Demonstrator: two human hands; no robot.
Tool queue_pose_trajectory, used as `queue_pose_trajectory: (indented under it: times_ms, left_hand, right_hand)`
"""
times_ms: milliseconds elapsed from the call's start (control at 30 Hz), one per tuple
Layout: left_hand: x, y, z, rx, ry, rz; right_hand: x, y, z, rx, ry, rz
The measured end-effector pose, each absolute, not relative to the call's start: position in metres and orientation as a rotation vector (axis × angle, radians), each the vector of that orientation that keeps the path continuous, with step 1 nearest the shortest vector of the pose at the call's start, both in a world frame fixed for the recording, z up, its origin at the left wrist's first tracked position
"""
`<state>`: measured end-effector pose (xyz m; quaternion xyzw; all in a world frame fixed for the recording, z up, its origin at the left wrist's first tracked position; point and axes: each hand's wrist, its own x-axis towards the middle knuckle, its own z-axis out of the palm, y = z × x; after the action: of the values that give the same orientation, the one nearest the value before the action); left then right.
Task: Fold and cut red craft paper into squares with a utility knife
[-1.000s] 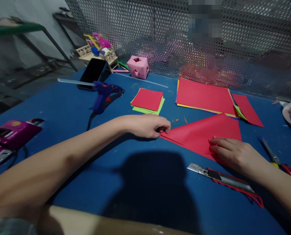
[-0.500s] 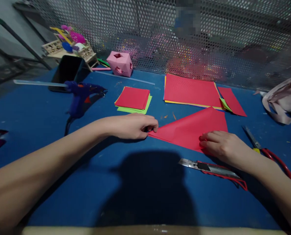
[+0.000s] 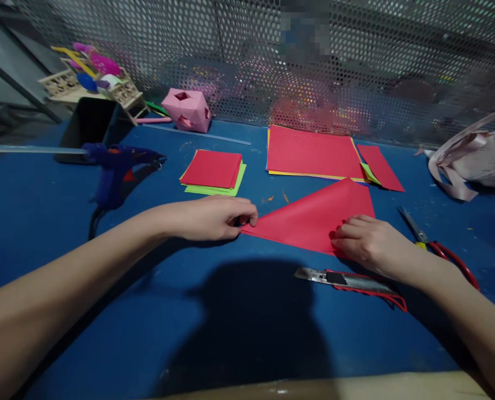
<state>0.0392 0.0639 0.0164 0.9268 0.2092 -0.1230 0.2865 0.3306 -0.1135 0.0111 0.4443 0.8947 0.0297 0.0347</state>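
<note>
A folded sheet of red paper (image 3: 309, 214) lies on the blue tabletop, its narrow point toward the left. My left hand (image 3: 218, 216) pinches that point between thumb and fingers. At the lower right edge, my right hand (image 3: 370, 244) has its fingers curled over the paper; the thumb is mostly hidden. Just below the paper lies a box cutter (image 3: 347, 280) with its blade to the left. Scissors with red handles (image 3: 433, 244) rest to the right, partly behind my right forearm.
A stack of red and green paper squares (image 3: 214, 169) and larger coloured sheets (image 3: 309, 153) lie behind. A blue glue gun (image 3: 114, 166), a dark bin (image 3: 89, 128), a pink paper polyhedron (image 3: 186, 110) and a wooden model (image 3: 93, 83) stand left. A pale strapped bag (image 3: 480, 155) sits right.
The view has shifted slightly, so things on the table appear a little farther left. Both hands keep the same hold on the red paper, which looks slightly smoother.
</note>
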Motion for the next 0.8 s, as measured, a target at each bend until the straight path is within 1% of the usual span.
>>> queue_pose_trajectory:
  times_ms: [333,800]
  left_hand:
    - [0.0396,0.0628,0.0179,2.465,0.559,-0.333]
    - [0.0397,0.0626,0.0178,2.476,0.564,-0.334]
  right_hand:
    - [0.3282,-0.1140,0.0144,1.302,2.766,0.152]
    - [0.3290,-0.1156,0.0153,1.306,2.715,0.080]
